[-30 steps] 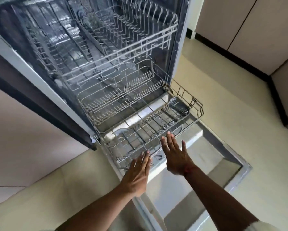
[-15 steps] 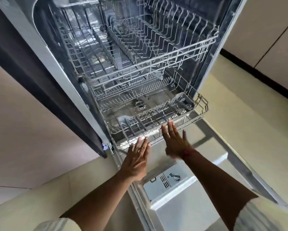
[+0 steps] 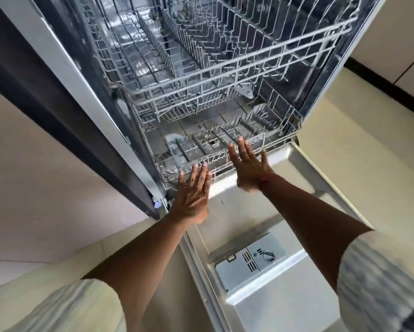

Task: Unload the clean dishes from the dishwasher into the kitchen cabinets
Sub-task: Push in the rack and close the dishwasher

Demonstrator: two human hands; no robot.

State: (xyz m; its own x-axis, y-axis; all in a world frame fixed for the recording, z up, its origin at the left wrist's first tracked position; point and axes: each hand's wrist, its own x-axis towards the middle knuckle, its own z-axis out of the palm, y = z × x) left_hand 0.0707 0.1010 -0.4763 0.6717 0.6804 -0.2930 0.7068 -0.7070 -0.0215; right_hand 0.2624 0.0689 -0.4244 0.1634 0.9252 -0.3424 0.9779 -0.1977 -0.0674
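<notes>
The empty lower rack [image 3: 215, 144], which was sticking out over the open dishwasher door [image 3: 304, 168] a second ago, is now sitting almost fully inside the tub, suggesting unloading is finishing, since no dishes are showing in either rack. Both arms are reaching forward, the left hand [image 3: 194, 190] and right hand [image 3: 249, 166] each flat and spread wide, holding nothing, fingertips touching the rack's front rail

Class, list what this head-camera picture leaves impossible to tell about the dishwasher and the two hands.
- Upper rack: top cut off by frame edge.
- Lower rack: motion blur hides small leftovers.
- Left hand and right hand: contact with the rack unclear.
- Detergent dispenser: markings too small.
</notes>
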